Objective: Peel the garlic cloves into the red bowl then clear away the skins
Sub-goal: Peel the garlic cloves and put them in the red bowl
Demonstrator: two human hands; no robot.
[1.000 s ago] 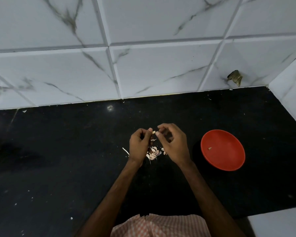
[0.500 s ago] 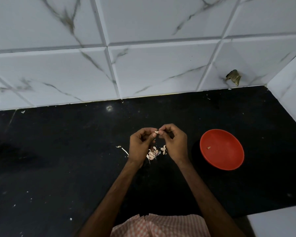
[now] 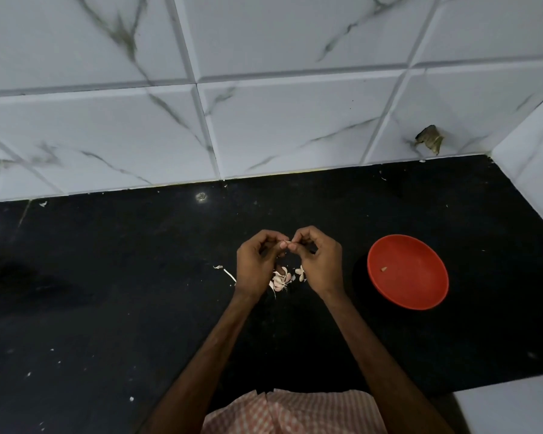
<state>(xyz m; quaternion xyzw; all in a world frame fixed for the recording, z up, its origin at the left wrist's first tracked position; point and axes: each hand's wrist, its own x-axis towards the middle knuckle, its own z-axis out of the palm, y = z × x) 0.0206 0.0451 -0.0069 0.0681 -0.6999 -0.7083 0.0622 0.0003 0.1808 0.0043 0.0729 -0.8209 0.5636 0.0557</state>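
Observation:
My left hand and my right hand meet above the black counter, fingertips together. Between them they pinch a small pale garlic clove, mostly hidden by the fingers. Under the hands lies a small pile of garlic cloves and skins, with a second bit beside the right hand. A thin strip of skin lies to the left of the left hand. The red bowl sits to the right, apart from the hands, with one small garlic piece inside.
The black counter runs back to a white marble-tiled wall, with a side wall at right. A brown scrap sticks to the wall near the corner. White specks dot the counter. A white surface is at bottom right.
My fingertips have drawn together on the clove, closing the small gap seen a second ago. The hands stay above the pile; the bowl has not moved.

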